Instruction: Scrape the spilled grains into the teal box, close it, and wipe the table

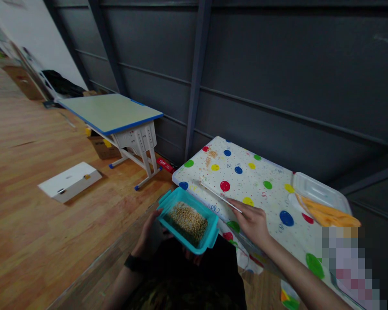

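Note:
My left hand is closed on the side of a turquoise plastic container, just off the table's near edge. Round yellowish beans cover much of its bottom. To the right, my right hand is closed on a long, thin, pale strip; its exact kind is unclear. The strip lies low over the table, which has a white cloth with coloured balloons. Small tan bits are scattered near the table's far left corner.
At the table's right stands a clear plastic tray with an orange cloth against it. A blue-edged desk is farther left. A white box lies on the wooden floor. Dark wall panels rise behind the table.

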`<action>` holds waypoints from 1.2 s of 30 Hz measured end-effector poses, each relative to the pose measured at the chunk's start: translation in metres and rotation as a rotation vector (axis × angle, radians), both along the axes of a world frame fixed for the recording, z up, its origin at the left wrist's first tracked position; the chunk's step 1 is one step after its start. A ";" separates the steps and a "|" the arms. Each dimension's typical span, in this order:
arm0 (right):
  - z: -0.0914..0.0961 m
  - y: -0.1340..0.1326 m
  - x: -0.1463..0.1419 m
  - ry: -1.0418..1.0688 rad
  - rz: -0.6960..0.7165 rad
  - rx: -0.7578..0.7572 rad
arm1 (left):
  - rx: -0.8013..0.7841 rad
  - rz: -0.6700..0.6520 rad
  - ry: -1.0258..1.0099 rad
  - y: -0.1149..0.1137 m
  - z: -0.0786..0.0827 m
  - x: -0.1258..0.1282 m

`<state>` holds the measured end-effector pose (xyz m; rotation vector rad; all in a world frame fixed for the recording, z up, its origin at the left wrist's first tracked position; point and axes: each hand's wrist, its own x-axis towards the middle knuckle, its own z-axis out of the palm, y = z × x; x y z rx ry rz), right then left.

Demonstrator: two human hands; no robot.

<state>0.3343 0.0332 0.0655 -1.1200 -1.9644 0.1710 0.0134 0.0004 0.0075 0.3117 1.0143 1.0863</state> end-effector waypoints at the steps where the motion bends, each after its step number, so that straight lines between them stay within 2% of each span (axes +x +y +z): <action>1: 0.000 -0.005 -0.003 0.002 0.014 -0.008 | -0.004 0.003 -0.004 0.000 0.000 0.000; 5: -0.002 -0.022 -0.012 0.008 0.068 -0.029 | -0.012 0.001 -0.002 0.001 -0.001 0.000; 14: 0.007 -0.041 -0.034 0.130 0.055 -0.114 | 0.020 0.013 -0.039 0.003 -0.012 -0.003; 17: 0.010 -0.037 -0.034 0.204 -0.055 -0.158 | -0.008 0.004 -0.039 0.004 -0.012 -0.004; 21: 0.014 0.001 -0.021 0.445 -0.280 -0.260 | -0.021 -0.006 -0.082 0.007 -0.013 -0.006; 26: 0.003 0.077 0.019 0.700 -0.312 -0.344 | -0.092 0.030 -0.127 0.011 -0.014 -0.009; 30: -0.014 0.119 0.045 0.888 -0.413 -0.446 | -0.123 0.008 -0.157 0.013 -0.017 -0.013; 33: -0.017 0.143 0.059 0.944 -0.462 -0.449 | -0.100 -0.008 -0.212 0.014 -0.025 -0.019; 36: -0.011 0.171 0.073 0.964 -0.539 -0.371 | -0.127 -0.013 -0.230 0.016 -0.035 -0.024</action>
